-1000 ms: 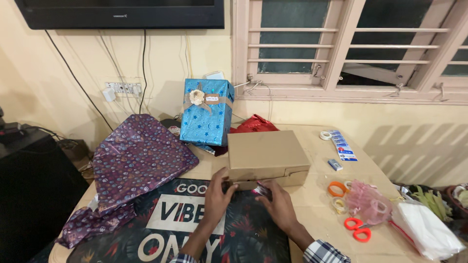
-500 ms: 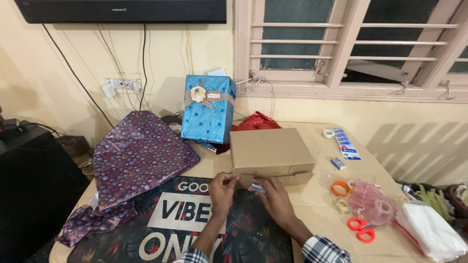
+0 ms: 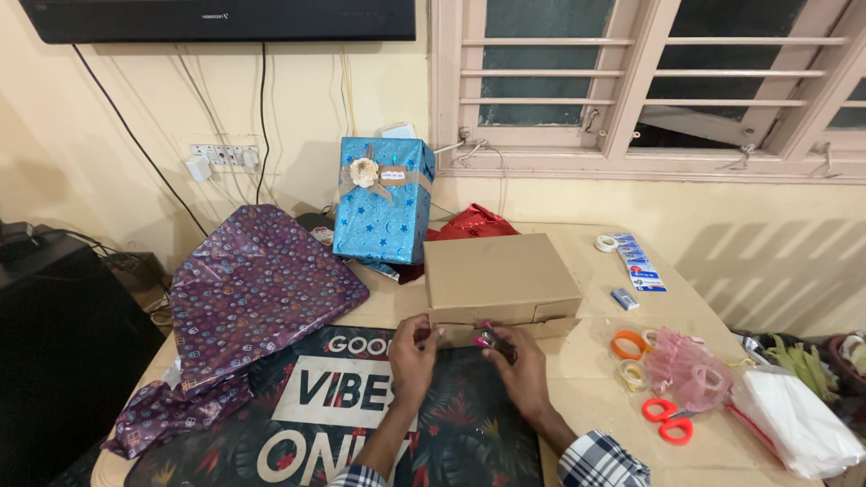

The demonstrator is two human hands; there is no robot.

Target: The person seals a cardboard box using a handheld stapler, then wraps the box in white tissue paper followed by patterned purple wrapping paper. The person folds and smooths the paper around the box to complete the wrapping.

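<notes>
brown cardboard box (image 3: 502,273) at frame centre on the desk (image 3: 595,379). left hand (image 3: 413,357) pinching its front flap; right hand (image 3: 519,359) closed on a small dark-pink item (image 3: 492,339), kind unclear. below, dark printed sheet (image 3: 361,424). flap could crease or tear if tugged unevenly; scissors (image 3: 666,419) lower right.

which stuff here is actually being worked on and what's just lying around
In hand:
left hand and right hand at the front edge of the brown box
small dark item in the right hand
printed mat under them

Lying about:
blue gift
purple wrap
scissors
tape roll
pink pouch
</notes>
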